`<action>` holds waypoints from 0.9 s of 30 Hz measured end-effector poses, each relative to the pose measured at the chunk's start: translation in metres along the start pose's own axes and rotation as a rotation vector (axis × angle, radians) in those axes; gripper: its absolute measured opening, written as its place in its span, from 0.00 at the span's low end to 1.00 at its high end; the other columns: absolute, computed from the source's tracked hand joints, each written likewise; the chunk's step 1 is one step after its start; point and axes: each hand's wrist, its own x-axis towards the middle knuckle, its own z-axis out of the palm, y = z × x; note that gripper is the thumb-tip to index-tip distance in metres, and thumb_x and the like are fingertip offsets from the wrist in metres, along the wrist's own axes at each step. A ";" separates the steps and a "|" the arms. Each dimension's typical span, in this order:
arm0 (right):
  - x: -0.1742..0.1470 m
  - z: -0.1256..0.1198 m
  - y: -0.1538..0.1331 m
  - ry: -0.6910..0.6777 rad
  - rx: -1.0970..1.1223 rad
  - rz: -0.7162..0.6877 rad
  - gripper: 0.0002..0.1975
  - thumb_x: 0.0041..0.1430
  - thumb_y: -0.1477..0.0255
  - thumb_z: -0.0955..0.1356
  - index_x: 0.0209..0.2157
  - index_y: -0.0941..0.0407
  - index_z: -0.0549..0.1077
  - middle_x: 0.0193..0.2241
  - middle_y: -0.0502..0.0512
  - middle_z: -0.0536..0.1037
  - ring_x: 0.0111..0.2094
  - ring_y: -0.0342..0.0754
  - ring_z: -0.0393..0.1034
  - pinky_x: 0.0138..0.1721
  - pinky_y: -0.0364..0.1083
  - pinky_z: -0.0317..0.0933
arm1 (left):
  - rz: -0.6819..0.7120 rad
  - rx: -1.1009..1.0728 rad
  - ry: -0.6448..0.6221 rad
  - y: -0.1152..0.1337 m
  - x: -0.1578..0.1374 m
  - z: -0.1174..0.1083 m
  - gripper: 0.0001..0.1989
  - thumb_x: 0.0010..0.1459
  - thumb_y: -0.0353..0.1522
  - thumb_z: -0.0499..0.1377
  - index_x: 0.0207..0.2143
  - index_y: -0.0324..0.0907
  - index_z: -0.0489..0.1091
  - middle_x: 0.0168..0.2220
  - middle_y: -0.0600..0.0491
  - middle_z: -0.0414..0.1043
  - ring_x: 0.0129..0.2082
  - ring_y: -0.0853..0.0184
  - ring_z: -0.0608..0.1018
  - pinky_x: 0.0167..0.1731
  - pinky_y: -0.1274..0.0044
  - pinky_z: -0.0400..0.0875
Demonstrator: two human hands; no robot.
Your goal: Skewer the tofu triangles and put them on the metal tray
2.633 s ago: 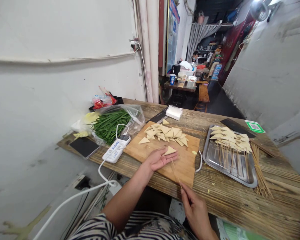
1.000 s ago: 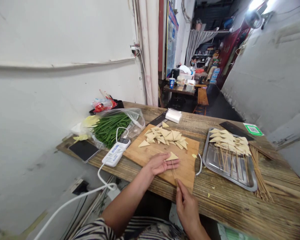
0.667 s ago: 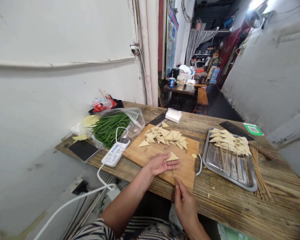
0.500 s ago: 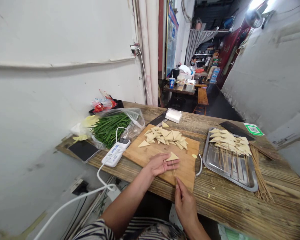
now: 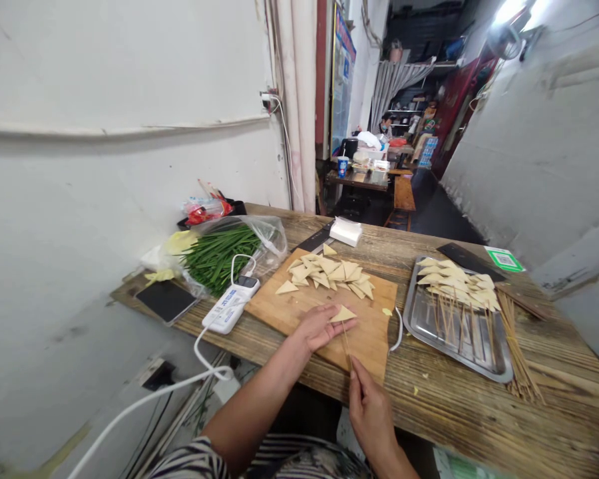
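On the fingers of my left hand (image 5: pixel 315 327), palm turned up over the cutting board (image 5: pixel 279 313), lies a pale triangular tofu slice (image 5: pixel 343 313), held with the thumb side of the hand. My right hand (image 5: pixel 372 406) pinches a thin bamboo skewer (image 5: pixel 346 339), whose upper end meets the lower edge of that slice; how deep it goes in I cannot tell. Beyond the hands, a heap of tofu triangles (image 5: pixel 329 269) covers the far part of the board. To the right, a metal tray (image 5: pixel 419 326) holds skewered triangles (image 5: pixel 456 283).
Loose bamboo skewers (image 5: pixel 522 352) lie along the tray's right side. Left of the board are a white power strip (image 5: pixel 229 307), a phone (image 5: pixel 166 301) and bagged green chives (image 5: pixel 224 253). A knife (image 5: pixel 315 237) and a tissue pack (image 5: pixel 346 231) lie behind it. Someone sits far back.
Both hands stay nearly in place, with the slice and skewer still together. The skewer's angle has shifted slightly, and the view has moved a little.
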 end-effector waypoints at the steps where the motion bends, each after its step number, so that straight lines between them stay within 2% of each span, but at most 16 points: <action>1: 0.000 0.000 0.000 0.006 0.001 0.001 0.19 0.60 0.73 0.55 0.46 0.65 0.69 0.38 0.63 0.76 0.37 0.48 0.73 0.38 0.43 0.67 | -0.003 0.000 0.000 0.000 0.000 0.000 0.04 0.53 0.22 0.53 0.31 0.27 0.66 0.36 0.38 0.70 0.38 0.60 0.75 0.44 0.67 0.68; 9: 0.003 0.002 0.001 0.007 0.006 0.025 0.19 0.60 0.72 0.55 0.45 0.65 0.70 0.37 0.63 0.76 0.36 0.49 0.73 0.38 0.44 0.67 | 0.001 0.050 0.014 -0.003 0.000 0.001 0.04 0.53 0.23 0.54 0.30 0.28 0.66 0.35 0.38 0.71 0.34 0.61 0.76 0.42 0.67 0.69; 16: 0.008 0.001 -0.001 0.017 0.004 0.028 0.19 0.60 0.71 0.55 0.44 0.64 0.71 0.37 0.62 0.76 0.36 0.49 0.73 0.37 0.43 0.67 | -0.004 0.059 -0.015 -0.005 0.000 -0.001 0.04 0.53 0.24 0.55 0.30 0.28 0.67 0.36 0.39 0.71 0.35 0.61 0.76 0.43 0.66 0.68; 23: 0.020 -0.006 -0.006 -0.012 0.011 0.070 0.19 0.60 0.70 0.55 0.44 0.63 0.71 0.33 0.61 0.78 0.30 0.48 0.74 0.31 0.43 0.68 | -0.053 0.090 -0.099 -0.009 -0.005 0.000 0.07 0.52 0.27 0.57 0.32 0.30 0.68 0.38 0.39 0.71 0.36 0.61 0.76 0.44 0.67 0.67; 27: 0.031 -0.009 -0.005 -0.022 0.025 0.062 0.18 0.59 0.72 0.55 0.44 0.62 0.69 0.37 0.60 0.77 0.34 0.49 0.73 0.34 0.44 0.68 | -0.046 0.087 -0.137 -0.017 -0.008 0.003 0.08 0.51 0.28 0.57 0.33 0.30 0.68 0.39 0.40 0.71 0.37 0.62 0.75 0.45 0.69 0.66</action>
